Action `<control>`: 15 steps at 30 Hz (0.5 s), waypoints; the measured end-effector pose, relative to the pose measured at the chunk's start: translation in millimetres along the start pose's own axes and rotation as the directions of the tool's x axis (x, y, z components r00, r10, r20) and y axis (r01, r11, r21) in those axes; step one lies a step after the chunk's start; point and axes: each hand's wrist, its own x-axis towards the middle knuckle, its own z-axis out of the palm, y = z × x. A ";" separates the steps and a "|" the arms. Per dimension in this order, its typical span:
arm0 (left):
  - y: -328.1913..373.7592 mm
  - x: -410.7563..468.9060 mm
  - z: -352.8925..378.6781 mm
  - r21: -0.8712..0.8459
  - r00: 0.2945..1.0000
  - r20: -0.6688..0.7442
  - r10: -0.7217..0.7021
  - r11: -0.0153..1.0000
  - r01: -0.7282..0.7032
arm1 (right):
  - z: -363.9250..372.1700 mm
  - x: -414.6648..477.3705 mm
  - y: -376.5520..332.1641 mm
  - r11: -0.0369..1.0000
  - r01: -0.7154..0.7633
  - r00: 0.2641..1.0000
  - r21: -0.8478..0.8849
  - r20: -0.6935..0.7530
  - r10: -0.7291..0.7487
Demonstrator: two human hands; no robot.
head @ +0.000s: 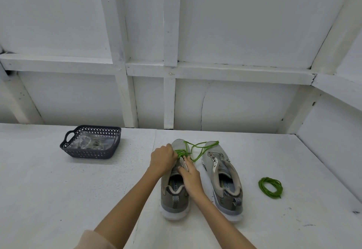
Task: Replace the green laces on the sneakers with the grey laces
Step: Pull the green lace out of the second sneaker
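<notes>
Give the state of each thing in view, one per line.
Grey mesh sneaker under the hands: green lace partly pulled out.
Other grey sneaker: unlaced, lace end draped over toe.
Coiled green lace: loose on table.
Dark perforated plastic basket: holds clear bag.
Left hand: grips lace.
Right hand: rests on tongue.

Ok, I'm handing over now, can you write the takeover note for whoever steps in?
Left hand grips the green lace, partly pulled out of the left sneaker.
Right hand is on that sneaker's tongue; grip unclear.
Right sneaker is laceless, with a coiled green lace to its right.
Grey laces seem bagged in the basket.
Left to do: finish unlacing, then thread grey into both.
</notes>
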 end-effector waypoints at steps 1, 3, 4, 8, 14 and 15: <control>-0.5 0.4 1.3 0.013 1.000 -0.004 0.005 1.000 -0.005 | -0.1 0.2 0.4 1.000 -0.001 1.000 0.001 -0.001 0.001; -4.4 2.3 0.2 0.016 1.000 0.013 0.009 1.000 -0.010 | -0.4 1.0 1.2 1.000 -0.004 1.000 0.004 -0.001 0.004; -8.1 4.0 -1.1 -0.009 0.999 0.035 0.007 1.000 -0.007 | -0.3 1.3 1.6 1.000 -0.005 1.000 0.004 -0.002 0.005; -24.9 9.4 -1.6 -0.161 0.988 0.156 0.018 0.987 0.007 | 0.8 2.2 2.9 1.000 -0.004 1.000 0.000 -0.003 0.004; -19.6 6.6 1.2 -0.180 0.998 0.060 -0.017 0.983 0.027 | 0.0 1.5 3.4 1.000 -0.004 1.000 0.012 -0.007 0.004; -19.6 5.8 1.6 -0.174 0.998 0.060 -0.025 0.984 0.036 | -0.2 1.4 3.4 1.000 -0.002 1.000 0.011 -0.007 0.002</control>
